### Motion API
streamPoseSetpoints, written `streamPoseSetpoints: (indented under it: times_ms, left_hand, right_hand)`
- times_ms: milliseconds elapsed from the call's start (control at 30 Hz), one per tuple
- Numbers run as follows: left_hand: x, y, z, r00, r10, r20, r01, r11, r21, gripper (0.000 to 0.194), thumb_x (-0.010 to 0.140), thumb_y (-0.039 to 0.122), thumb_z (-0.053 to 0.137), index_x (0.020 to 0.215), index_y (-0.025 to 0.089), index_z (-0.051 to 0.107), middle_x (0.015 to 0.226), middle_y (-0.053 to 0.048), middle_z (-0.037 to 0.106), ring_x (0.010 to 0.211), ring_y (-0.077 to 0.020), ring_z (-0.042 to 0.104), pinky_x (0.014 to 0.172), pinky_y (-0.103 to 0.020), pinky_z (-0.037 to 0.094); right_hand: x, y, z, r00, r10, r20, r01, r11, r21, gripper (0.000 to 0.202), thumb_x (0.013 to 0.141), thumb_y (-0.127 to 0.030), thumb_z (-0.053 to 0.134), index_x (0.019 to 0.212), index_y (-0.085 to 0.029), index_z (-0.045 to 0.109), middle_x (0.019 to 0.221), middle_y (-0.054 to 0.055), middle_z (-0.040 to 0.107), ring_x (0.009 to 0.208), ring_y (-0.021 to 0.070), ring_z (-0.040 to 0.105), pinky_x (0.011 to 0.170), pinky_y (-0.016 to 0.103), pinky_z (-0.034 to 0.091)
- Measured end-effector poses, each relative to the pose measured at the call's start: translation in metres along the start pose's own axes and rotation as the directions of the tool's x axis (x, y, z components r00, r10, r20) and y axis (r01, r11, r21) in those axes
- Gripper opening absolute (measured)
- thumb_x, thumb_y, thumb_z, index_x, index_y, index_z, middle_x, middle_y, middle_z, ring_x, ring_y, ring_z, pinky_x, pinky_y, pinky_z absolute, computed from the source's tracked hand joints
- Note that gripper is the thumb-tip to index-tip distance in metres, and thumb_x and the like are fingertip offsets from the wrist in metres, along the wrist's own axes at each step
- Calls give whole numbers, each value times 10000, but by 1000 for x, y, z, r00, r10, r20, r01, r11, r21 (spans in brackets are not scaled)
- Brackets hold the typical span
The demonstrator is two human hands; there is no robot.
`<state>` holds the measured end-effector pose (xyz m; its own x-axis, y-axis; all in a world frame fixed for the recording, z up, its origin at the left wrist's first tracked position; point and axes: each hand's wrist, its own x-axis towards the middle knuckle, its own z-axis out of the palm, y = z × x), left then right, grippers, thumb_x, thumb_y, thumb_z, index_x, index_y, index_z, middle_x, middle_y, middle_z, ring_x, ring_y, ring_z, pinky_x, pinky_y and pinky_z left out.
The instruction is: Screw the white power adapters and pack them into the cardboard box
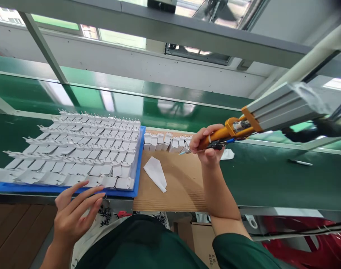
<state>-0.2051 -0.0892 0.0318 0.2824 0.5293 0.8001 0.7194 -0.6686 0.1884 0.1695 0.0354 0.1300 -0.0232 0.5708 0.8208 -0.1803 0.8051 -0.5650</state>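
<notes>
My left hand (76, 213) is open, fingers spread, at the front edge of a blue tray (136, 188) filled with rows of white plastic parts (87, 153). Nothing is seen in it. My right hand (209, 145) is wrapped round an orange dispensing tool (219, 135) with a grey metal body; its thin tip points left, near a short row of white parts (157, 141) at the back of the brown board (178, 183). A folded white cloth (155, 173) lies on the board between my hands.
A green bench (271, 179) runs left and right, with a white pen-like object (300, 162) at the right. Another white scrap (228, 154) lies behind my right wrist. A metal frame (159, 33) crosses above. Below the bench are a cardboard box (204, 243) and a red object (293, 239).
</notes>
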Motion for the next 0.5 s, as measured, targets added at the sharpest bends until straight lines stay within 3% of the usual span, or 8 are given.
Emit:
streamPoseSetpoints:
  times_ms: [67,133,233,300,400,500]
  left_hand:
    - [-4,1,-4,994,-59,-89,55,997,-45,278,770,52,692,925,278,741,847,20,772,854,-286,706,818,-502,555]
    - [-1,6,-6,987,-130,-99,114,982,-151,261,775,14,673,889,242,728,806,2,753,808,-260,693,726,-441,556]
    - [16,18,-3,979,-200,23,197,922,-335,245,825,-18,608,891,205,685,801,-15,713,769,-198,665,656,-344,541]
    - [31,26,2,980,-180,86,199,913,-356,208,858,3,593,902,190,671,824,-29,706,773,-175,645,694,-324,531]
    - [46,33,9,981,-136,141,184,889,-420,163,905,54,561,940,179,658,821,-41,707,740,-153,612,679,-296,506]
    - [42,36,10,979,-103,175,177,858,-483,175,911,71,562,1008,185,654,785,-31,700,696,-142,584,635,-274,478]
  right_hand:
    - [-6,-1,-22,998,25,-64,-32,994,-105,442,680,-551,767,964,-285,558,640,-68,576,405,112,483,333,225,388]
    - [-14,-4,-45,985,38,-171,-74,975,-211,478,649,-604,766,926,-273,560,626,-64,577,440,122,520,385,239,433]
    - [-24,-9,-79,928,36,-370,-177,918,-356,494,595,-610,798,869,-268,568,645,-57,582,541,123,573,547,253,521]
    - [-30,-9,-98,878,64,-474,-294,853,-431,429,609,-470,839,884,-260,586,747,-32,613,655,117,615,677,240,536]
    - [-33,1,-118,838,90,-538,-410,755,-511,524,557,-304,884,967,-257,561,814,-7,635,733,141,636,724,274,540]
    - [-35,14,-125,818,25,-575,-463,623,-631,616,575,-294,857,1084,-245,513,1009,59,643,961,204,645,859,393,539]
